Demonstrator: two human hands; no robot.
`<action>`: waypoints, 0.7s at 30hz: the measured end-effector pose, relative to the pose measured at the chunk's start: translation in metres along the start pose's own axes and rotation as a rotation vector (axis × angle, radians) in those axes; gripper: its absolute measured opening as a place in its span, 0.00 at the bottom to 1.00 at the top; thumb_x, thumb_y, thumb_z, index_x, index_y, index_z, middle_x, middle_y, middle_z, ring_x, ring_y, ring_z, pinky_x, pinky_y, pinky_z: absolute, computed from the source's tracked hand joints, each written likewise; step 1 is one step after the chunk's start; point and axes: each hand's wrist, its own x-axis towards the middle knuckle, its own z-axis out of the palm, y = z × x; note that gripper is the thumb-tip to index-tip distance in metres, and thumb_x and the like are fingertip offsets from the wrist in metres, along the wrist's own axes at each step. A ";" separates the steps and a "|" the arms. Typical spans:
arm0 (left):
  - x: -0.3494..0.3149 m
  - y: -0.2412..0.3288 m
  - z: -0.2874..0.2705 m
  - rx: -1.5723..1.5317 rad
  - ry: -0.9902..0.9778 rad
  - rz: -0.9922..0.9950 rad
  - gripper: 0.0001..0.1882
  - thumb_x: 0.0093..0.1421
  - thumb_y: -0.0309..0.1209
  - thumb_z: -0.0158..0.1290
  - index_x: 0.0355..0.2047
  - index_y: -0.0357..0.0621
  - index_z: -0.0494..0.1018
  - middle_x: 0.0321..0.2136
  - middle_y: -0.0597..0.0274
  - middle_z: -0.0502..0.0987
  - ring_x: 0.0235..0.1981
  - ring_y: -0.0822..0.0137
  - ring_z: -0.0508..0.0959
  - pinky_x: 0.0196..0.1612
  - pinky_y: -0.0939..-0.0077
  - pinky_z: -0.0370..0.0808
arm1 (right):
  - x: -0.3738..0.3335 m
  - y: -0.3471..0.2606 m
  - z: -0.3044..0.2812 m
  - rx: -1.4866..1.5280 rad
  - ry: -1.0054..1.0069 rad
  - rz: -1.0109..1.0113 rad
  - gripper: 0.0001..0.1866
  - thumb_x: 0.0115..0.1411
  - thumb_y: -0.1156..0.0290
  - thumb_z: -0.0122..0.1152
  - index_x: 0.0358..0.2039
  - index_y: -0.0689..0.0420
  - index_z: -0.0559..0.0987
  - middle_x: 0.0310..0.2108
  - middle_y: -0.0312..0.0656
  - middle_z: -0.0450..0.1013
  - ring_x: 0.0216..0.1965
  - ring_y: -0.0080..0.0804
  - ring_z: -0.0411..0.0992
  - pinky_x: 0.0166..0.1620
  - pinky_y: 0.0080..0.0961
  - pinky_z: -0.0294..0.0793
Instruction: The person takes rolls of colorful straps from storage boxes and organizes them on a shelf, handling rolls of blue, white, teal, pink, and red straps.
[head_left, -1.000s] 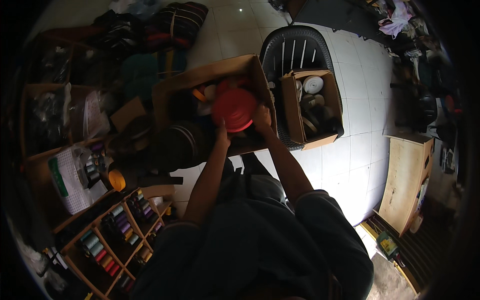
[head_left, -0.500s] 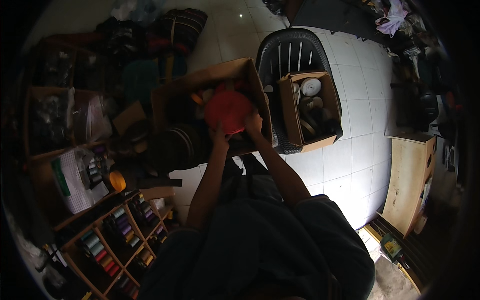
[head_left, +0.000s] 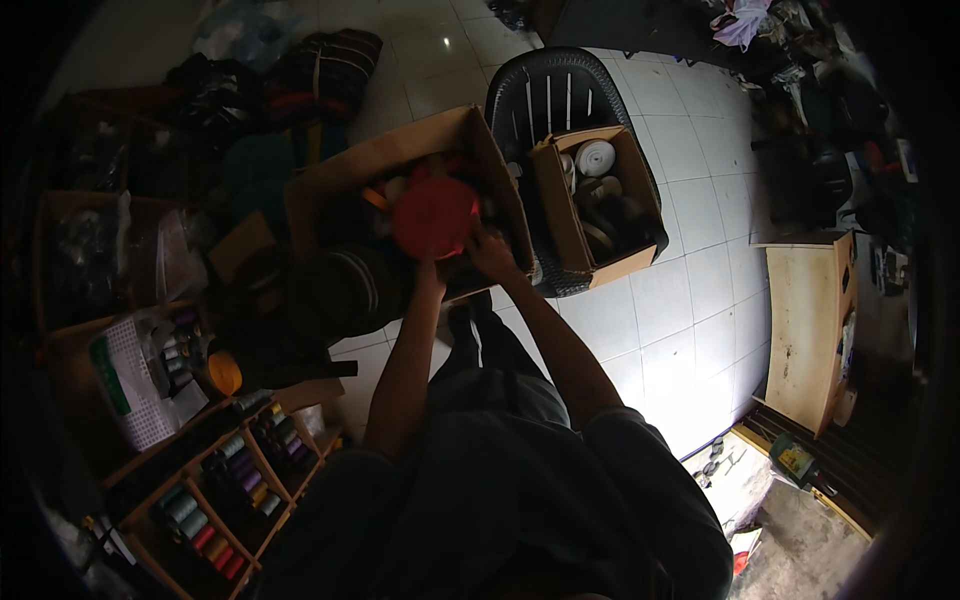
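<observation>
A flat, round red roll [head_left: 436, 216], seemingly of tape or webbing, is held over the open cardboard box [head_left: 511, 196]. My left hand [head_left: 430, 274] grips its near edge, with the fingers partly hidden beneath. At the roll's right rim is my right hand [head_left: 491, 256], its fingers loosely apart and reaching toward the rim; shadow hides whether they touch it. An orange strip [head_left: 375, 198] and other dark, unclear items lie in the box behind and left of the roll.
On a black chair [head_left: 551, 85] to the right stands a smaller cardboard box [head_left: 562, 215] with white and dark rolls [head_left: 596, 158]. Dark striped rolls [head_left: 345, 285] sit left of my left forearm. A thread rack [head_left: 235, 470] stands near left, a wooden cabinet [head_left: 803, 335] far right.
The view has shifted, so the scene sits a little further left. My right hand has loosened from the roll's right side and slid nearer to me; my left hand keeps its hold.
</observation>
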 end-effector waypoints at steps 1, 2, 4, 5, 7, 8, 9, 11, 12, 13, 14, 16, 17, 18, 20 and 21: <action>0.004 0.005 0.003 -0.045 0.017 0.021 0.32 0.56 0.42 0.57 0.57 0.43 0.59 0.49 0.54 0.70 0.50 0.60 0.72 0.49 0.63 0.72 | -0.002 0.002 0.002 0.000 0.036 -0.056 0.30 0.57 0.58 0.54 0.58 0.57 0.63 0.52 0.60 0.65 0.55 0.61 0.60 0.57 0.48 0.60; 0.002 0.010 0.011 -0.061 0.045 0.069 0.34 0.56 0.41 0.57 0.58 0.42 0.57 0.51 0.53 0.68 0.52 0.60 0.69 0.51 0.63 0.69 | -0.005 0.010 0.004 -0.001 0.075 -0.104 0.30 0.58 0.57 0.54 0.58 0.57 0.63 0.53 0.60 0.64 0.57 0.60 0.59 0.58 0.48 0.59; -0.014 0.014 0.038 0.019 0.124 0.228 0.36 0.57 0.39 0.56 0.61 0.40 0.54 0.55 0.51 0.64 0.57 0.59 0.64 0.57 0.65 0.62 | -0.006 0.028 0.007 -0.021 0.121 -0.203 0.29 0.58 0.57 0.53 0.58 0.56 0.64 0.56 0.58 0.62 0.59 0.60 0.56 0.59 0.48 0.58; -0.028 0.010 0.063 0.148 0.134 0.332 0.37 0.57 0.39 0.55 0.62 0.40 0.52 0.57 0.51 0.62 0.59 0.59 0.62 0.60 0.65 0.58 | -0.002 0.043 0.006 -0.043 0.140 -0.242 0.28 0.59 0.57 0.53 0.57 0.56 0.65 0.57 0.58 0.61 0.60 0.59 0.55 0.60 0.48 0.57; -0.060 0.007 0.091 0.462 0.150 0.586 0.37 0.58 0.37 0.53 0.63 0.38 0.51 0.59 0.50 0.60 0.61 0.59 0.59 0.63 0.66 0.55 | -0.004 0.034 -0.006 -0.025 0.079 -0.309 0.24 0.61 0.58 0.51 0.54 0.57 0.69 0.55 0.55 0.64 0.57 0.57 0.60 0.58 0.44 0.61; -0.078 0.006 0.106 0.623 0.157 0.721 0.35 0.58 0.37 0.51 0.62 0.37 0.51 0.60 0.49 0.59 0.61 0.58 0.60 0.62 0.67 0.55 | -0.013 0.021 -0.015 0.103 0.081 -0.216 0.24 0.60 0.59 0.51 0.54 0.58 0.69 0.53 0.56 0.66 0.56 0.56 0.63 0.57 0.43 0.63; -0.094 0.003 0.118 0.786 0.145 0.858 0.34 0.59 0.36 0.50 0.62 0.36 0.52 0.60 0.49 0.59 0.61 0.57 0.60 0.62 0.67 0.56 | -0.024 0.006 -0.024 0.230 0.088 -0.126 0.24 0.60 0.60 0.51 0.53 0.59 0.68 0.50 0.57 0.68 0.54 0.54 0.65 0.56 0.42 0.64; -0.135 -0.008 0.142 0.850 -0.076 0.772 0.30 0.62 0.36 0.44 0.61 0.35 0.54 0.60 0.48 0.58 0.62 0.57 0.59 0.63 0.67 0.54 | -0.046 -0.010 -0.048 0.384 0.120 -0.025 0.24 0.62 0.58 0.48 0.53 0.60 0.68 0.45 0.57 0.72 0.49 0.53 0.70 0.51 0.37 0.68; -0.155 -0.017 0.155 0.884 -0.202 0.726 0.28 0.64 0.36 0.41 0.61 0.35 0.55 0.61 0.48 0.58 0.62 0.56 0.58 0.63 0.67 0.53 | -0.055 -0.008 -0.056 0.585 0.135 0.023 0.24 0.63 0.56 0.46 0.53 0.60 0.69 0.46 0.57 0.72 0.50 0.53 0.70 0.51 0.36 0.68; -0.167 -0.028 0.170 0.897 -0.317 0.691 0.28 0.64 0.37 0.41 0.61 0.35 0.55 0.61 0.48 0.58 0.62 0.57 0.58 0.63 0.67 0.53 | -0.064 -0.002 -0.067 0.639 0.201 -0.073 0.24 0.65 0.55 0.43 0.54 0.59 0.68 0.48 0.57 0.71 0.51 0.52 0.68 0.52 0.35 0.67; -0.176 -0.039 0.179 0.897 -0.410 0.647 0.28 0.64 0.38 0.41 0.61 0.36 0.55 0.61 0.49 0.58 0.62 0.57 0.58 0.63 0.67 0.53 | -0.074 0.000 -0.078 0.683 0.255 -0.035 0.25 0.66 0.55 0.40 0.55 0.60 0.67 0.49 0.55 0.70 0.53 0.47 0.67 0.54 0.32 0.64; -0.188 -0.065 0.211 0.883 -0.595 0.560 0.28 0.65 0.39 0.40 0.61 0.37 0.54 0.61 0.50 0.57 0.62 0.58 0.58 0.63 0.67 0.53 | -0.096 0.011 -0.110 1.015 0.252 0.024 0.30 0.69 0.49 0.32 0.61 0.57 0.61 0.59 0.48 0.62 0.61 0.39 0.58 0.61 0.31 0.57; -0.197 -0.079 0.225 0.875 -0.663 0.521 0.28 0.65 0.40 0.40 0.62 0.38 0.54 0.61 0.50 0.57 0.62 0.58 0.58 0.63 0.67 0.53 | -0.110 0.021 -0.129 1.153 0.239 -0.052 0.32 0.68 0.47 0.32 0.65 0.54 0.54 0.65 0.46 0.51 0.66 0.39 0.50 0.64 0.31 0.50; -0.201 -0.094 0.239 0.871 -0.715 0.487 0.28 0.66 0.41 0.39 0.62 0.39 0.54 0.61 0.51 0.57 0.63 0.59 0.58 0.63 0.67 0.53 | -0.126 0.019 -0.154 1.225 0.271 -0.050 0.36 0.67 0.44 0.31 0.67 0.56 0.48 0.67 0.46 0.45 0.67 0.40 0.45 0.66 0.31 0.44; -0.208 -0.127 0.270 0.880 -0.811 0.419 0.28 0.66 0.42 0.38 0.62 0.40 0.54 0.61 0.52 0.57 0.63 0.60 0.57 0.63 0.67 0.53 | -0.150 0.045 -0.192 1.232 0.347 -0.141 0.41 0.64 0.39 0.30 0.67 0.56 0.44 0.68 0.46 0.42 0.68 0.39 0.41 0.67 0.37 0.42; -0.208 -0.144 0.287 0.892 -0.848 0.400 0.28 0.67 0.43 0.38 0.62 0.41 0.53 0.62 0.53 0.57 0.63 0.60 0.57 0.63 0.67 0.53 | -0.162 0.060 -0.214 1.194 0.408 -0.155 0.42 0.64 0.38 0.30 0.67 0.56 0.44 0.68 0.47 0.41 0.69 0.41 0.40 0.67 0.39 0.41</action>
